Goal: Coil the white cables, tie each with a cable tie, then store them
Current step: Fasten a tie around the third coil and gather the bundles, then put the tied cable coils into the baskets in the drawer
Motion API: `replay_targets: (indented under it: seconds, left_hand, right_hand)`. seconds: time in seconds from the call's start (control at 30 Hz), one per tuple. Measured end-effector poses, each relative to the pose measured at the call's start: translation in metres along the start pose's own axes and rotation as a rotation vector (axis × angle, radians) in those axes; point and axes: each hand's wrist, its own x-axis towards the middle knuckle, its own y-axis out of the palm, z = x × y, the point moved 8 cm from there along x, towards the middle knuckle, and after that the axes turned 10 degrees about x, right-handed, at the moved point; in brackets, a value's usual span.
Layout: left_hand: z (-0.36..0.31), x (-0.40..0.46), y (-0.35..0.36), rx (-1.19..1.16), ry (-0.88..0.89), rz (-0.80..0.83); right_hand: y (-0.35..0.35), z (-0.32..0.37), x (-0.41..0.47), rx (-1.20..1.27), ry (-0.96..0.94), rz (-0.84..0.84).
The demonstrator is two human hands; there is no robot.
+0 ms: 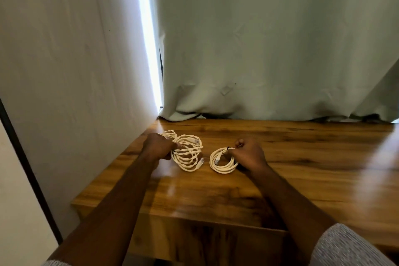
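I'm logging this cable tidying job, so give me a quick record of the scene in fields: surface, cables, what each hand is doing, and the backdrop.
surface: wooden table
larger cable bundle: several white coils lying together, left of centre
small coil: a neat white loop with a dark tie at its top
left hand: grips the larger bundle
right hand: pinches the small coil near the tie
backdrop: pale green curtain behind the table

Single head-worn view looks forward and down, close over the wooden table [302,157], apparently facing curtains [269,39].
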Motion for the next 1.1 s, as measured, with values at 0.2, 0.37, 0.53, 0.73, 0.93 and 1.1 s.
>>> replay_targets:
  seconds: [0.2,0.37,0.53,0.73,0.93,1.1]
  left_hand:
    - [-0.035,-0.035,0.049,-0.073,0.082,0.135]
    - [-0.06,-0.05,0.113,-0.098,0.164,0.266]
    - [-0.095,-0.09,0.2,-0.176,0.239,0.416]
    - [-0.14,-0.169,0.306,-0.233,0.31,0.654]
    - [-0.171,-0.276,0.38,-0.221,0.387,0.828]
    - [-0.182,-0.358,0.419,-0.188,0.44,0.961]
  right_hand:
    - [-0.059,-0.015,-0.017,0.126,0.078,-0.093]
    - [-0.149,-0.021,-0.037,0.068,0.049,-0.245]
    - [-0.254,-0.036,-0.08,-0.037,0.009,-0.409]
    - [-0.37,-0.059,-0.152,-0.127,0.075,-0.584]
    - [-0.469,-0.068,-0.239,-0.258,0.115,-0.734]
    - [-0.535,-0.074,-0.307,-0.321,0.172,-0.828]
